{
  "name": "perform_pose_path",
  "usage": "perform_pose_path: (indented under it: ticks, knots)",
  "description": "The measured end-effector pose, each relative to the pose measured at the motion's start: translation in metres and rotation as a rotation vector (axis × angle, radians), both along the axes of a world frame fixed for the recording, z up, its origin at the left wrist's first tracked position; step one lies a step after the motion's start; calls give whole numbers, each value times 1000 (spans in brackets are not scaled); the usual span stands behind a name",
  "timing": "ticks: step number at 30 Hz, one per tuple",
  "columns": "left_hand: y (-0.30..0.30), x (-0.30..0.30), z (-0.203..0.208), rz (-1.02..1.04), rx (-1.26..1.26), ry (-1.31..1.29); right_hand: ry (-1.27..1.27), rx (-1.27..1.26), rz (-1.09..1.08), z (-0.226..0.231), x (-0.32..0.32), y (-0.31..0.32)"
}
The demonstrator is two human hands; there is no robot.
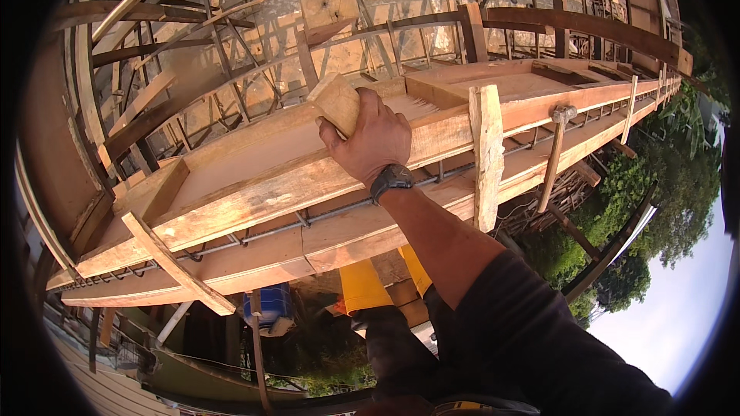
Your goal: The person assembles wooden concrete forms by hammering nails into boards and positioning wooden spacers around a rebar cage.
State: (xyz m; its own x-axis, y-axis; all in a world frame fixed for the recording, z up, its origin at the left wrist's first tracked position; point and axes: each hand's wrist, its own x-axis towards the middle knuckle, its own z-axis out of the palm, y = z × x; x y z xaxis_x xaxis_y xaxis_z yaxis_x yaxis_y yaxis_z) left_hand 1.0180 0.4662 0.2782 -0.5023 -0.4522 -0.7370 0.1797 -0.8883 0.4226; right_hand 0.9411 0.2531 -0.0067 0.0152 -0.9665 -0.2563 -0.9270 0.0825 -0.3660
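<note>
While the right hand [368, 137] is closed over a short wooden block [336, 100], the block is held at the far edge of the long plank formwork [254, 185], near its middle. The block is seen as pale, rough-sawn timber with a squared end face and a rounded-looking corner; its right part is covered by the fingers. A dark wristwatch [392, 179] is worn on that wrist. A hammer [555, 154] is rested upright against the formwork to the right, beyond a wooden cross cleat [486, 154]. Steel reinforcing bars [308, 219] are partly seen in the gap between the planks. The left hand is not seen; its state cannot be told.
</note>
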Motion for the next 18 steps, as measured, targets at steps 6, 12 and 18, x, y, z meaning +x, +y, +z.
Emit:
perform_pose_path:
  ticks: [6,12,18]
  knots:
    - [-3,-1,37,71,-100,40,97,51,-17,-5,-8,-4]
    - [-11,5,79,209,-191,228,112,49,-31,17,18,1]
    - [-7,0,75,262,-273,300,44,6,-46,7,14,9]
